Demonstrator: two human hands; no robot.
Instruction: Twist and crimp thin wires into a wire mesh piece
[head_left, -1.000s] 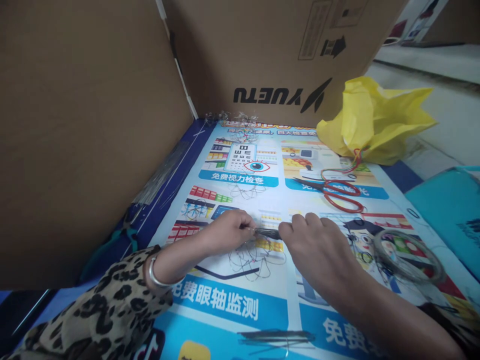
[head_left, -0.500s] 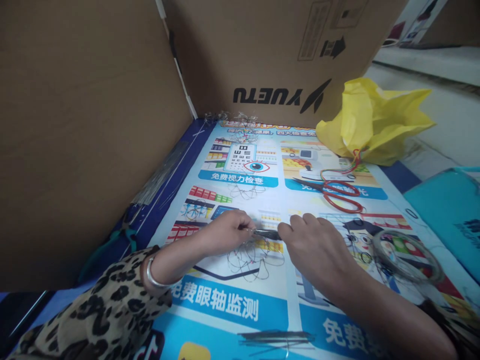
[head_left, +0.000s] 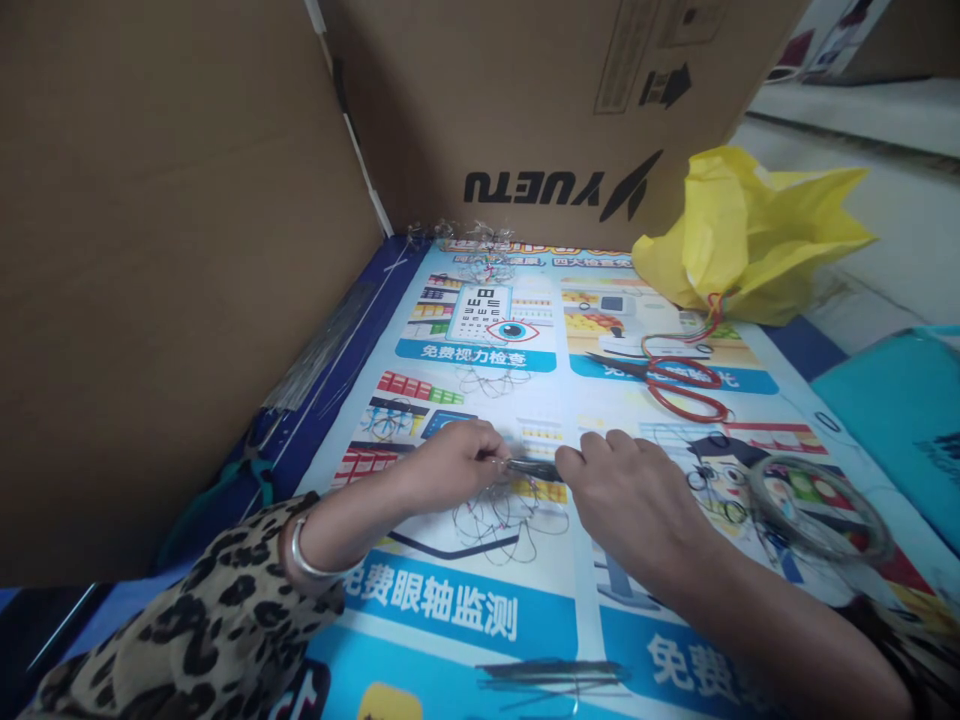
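My left hand (head_left: 466,462) is closed in a pinch on a thin wire piece (head_left: 496,520), whose looped, flower-like strands spread below the fingers over the printed sheet. My right hand (head_left: 628,492) is wrapped around a pair of dark pliers (head_left: 536,468). Their narrow jaws point left and meet the wire right at my left fingertips. The handles are hidden in my right fist. Beyond my hands lies another looped wire shape (head_left: 491,380). Near the front edge rests a bundle of short dark wires (head_left: 551,674).
Red-handled scissors (head_left: 682,385) lie beyond my right hand, near a yellow bag (head_left: 750,240). A wire coil (head_left: 821,510) sits at right, a turquoise bag (head_left: 892,420) past it. Cardboard walls (head_left: 172,250) stand left and behind. Teal-handled pliers (head_left: 225,490) and straight wires (head_left: 319,350) lie left.
Both hands, the pliers and the wire piece hold practically the same position. Only the camera's view has shifted slightly.
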